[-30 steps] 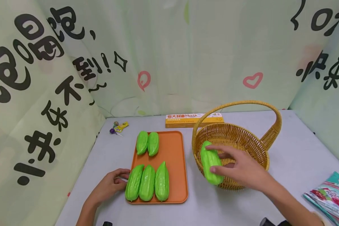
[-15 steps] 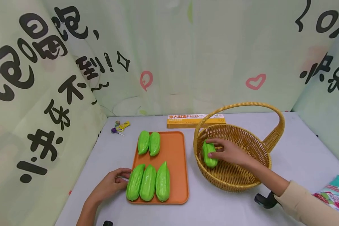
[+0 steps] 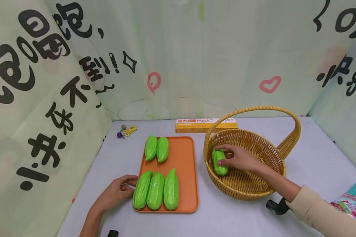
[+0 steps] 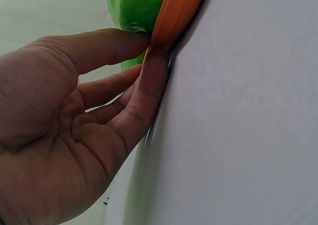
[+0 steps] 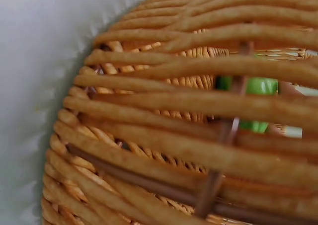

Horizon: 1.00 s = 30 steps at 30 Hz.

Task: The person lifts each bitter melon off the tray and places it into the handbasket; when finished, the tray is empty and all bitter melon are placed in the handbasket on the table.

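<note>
In the head view, my right hand [image 3: 238,159] reaches into a wicker basket [image 3: 249,194] and grips a green bitter melon [image 3: 219,164] against the inner left side. The right wrist view shows mostly the basket's weave, with bits of the green melon [image 5: 261,88] behind it. My left hand [image 3: 117,191] pinches the left rim of an orange tray [image 3: 185,171]; in the left wrist view its thumb and fingers meet at the tray edge [image 4: 174,16]. Several more bitter melons lie on the tray, including a front one [image 3: 171,191] and a back one [image 3: 162,149].
A yellow pasta box [image 3: 192,126] lies behind the tray and basket. Small candies [image 3: 127,131] are at the back left. A teal packet [image 3: 354,202] lies at the right edge. The basket's tall handle [image 3: 296,126] arches over its opening.
My right hand has lowered the bitter melon from over the basket's near left rim down into it. The left hand has stayed at the tray. The view has shifted slightly.
</note>
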Tool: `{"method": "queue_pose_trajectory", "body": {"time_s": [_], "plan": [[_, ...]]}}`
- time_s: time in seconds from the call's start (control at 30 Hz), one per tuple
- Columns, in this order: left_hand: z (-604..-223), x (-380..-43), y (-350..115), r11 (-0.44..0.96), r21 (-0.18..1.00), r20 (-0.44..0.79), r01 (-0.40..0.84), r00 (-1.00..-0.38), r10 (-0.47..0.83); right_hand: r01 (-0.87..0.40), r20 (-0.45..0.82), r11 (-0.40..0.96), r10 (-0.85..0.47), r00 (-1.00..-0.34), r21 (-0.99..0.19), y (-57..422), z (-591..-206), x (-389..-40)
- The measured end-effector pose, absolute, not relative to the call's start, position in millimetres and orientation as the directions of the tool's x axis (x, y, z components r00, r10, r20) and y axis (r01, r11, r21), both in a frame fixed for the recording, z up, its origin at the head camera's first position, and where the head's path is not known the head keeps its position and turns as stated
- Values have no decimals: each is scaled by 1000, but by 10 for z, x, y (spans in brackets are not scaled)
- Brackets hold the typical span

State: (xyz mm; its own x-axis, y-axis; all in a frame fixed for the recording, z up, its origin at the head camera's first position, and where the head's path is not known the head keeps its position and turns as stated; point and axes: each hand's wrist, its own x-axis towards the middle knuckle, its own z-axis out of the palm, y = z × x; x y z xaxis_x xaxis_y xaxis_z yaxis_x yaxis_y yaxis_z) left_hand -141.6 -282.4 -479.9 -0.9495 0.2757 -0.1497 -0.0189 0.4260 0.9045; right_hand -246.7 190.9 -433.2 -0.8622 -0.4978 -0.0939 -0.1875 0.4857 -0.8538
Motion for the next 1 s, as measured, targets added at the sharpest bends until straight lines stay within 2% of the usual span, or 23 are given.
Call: {"method": "queue_pose_trajectory", "body": {"time_s": [0.17,0.33,0.43,0.53,0.63,0.73,0.87,1.0], "plan": [[-4814,-1418,-2823,437,899,-156,-23,-950,270,-237,-56,523,-483,-874,-819,1930,-4270,-2429],[-4800,-1426,-2813,441,898,-152,-14,-948,280,-311,61,564,-418,-906,-765,1866,-4003,-2164],[-4779,-1430,-2812,445,896,-151,-13,-949,278,-325,112,470,-425,-898,-821,1674,-3834,-1910],[-4756,-1433,-2815,442,897,-151,-12,-948,280,-300,113,347,-469,-876,-889,1389,-3793,-1673],[-4750,-1440,-2820,436,900,-150,-11,-946,286,-253,78,281,-512,-856,-926,1079,-3920,-1533],[-4769,-1451,-2825,436,900,-145,-1,-944,296,-203,15,303,-523,-852,-931,810,-4146,-1506],[-4804,-1452,-2828,444,896,-141,8,-943,301,-213,-14,372,-521,-854,-903,553,-4427,-1549],[-4802,-1431,-2825,444,896,-137,9,-945,296,-249,24,367,-520,-854,-896,384,-4581,-1585]]}}
